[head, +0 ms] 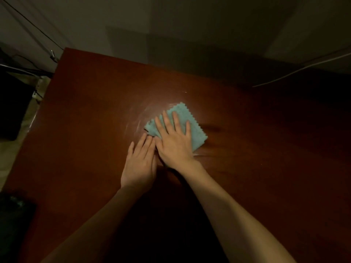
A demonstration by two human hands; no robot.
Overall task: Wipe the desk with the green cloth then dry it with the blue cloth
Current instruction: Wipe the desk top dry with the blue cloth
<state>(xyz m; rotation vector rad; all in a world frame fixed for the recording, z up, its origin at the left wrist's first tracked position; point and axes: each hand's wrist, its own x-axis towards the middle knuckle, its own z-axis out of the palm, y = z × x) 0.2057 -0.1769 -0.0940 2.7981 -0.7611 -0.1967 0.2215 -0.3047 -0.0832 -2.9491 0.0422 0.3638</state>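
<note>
Two hands are in view, both flat on the bench. The right hand (175,140) lies palm down with its fingers straight and spread wide, pressing on one pale green cloth (191,126); it holds nothing in a curl. The left hand (140,162) lies just beside it, to the left and a little nearer, palm down with fingers straight and close together, its fingertips (146,137) reaching the near left corner of the cloth; whether they sit on the cloth or only touch its edge cannot be told. The two hands touch along their inner sides.

The cloth is folded, with a zigzag cut edge along its right and far sides, and it lies around the middle of the bench (85,111), which is one dark reddish-brown wooden top. Faint pale curved streaks (136,118) show on the wood to the left and far side of the cloth.

Farther out, one thin pale cable (303,68) crosses the far right corner, and one dark flat object (15,215) sits at the near left edge, too dim to identify.
</note>
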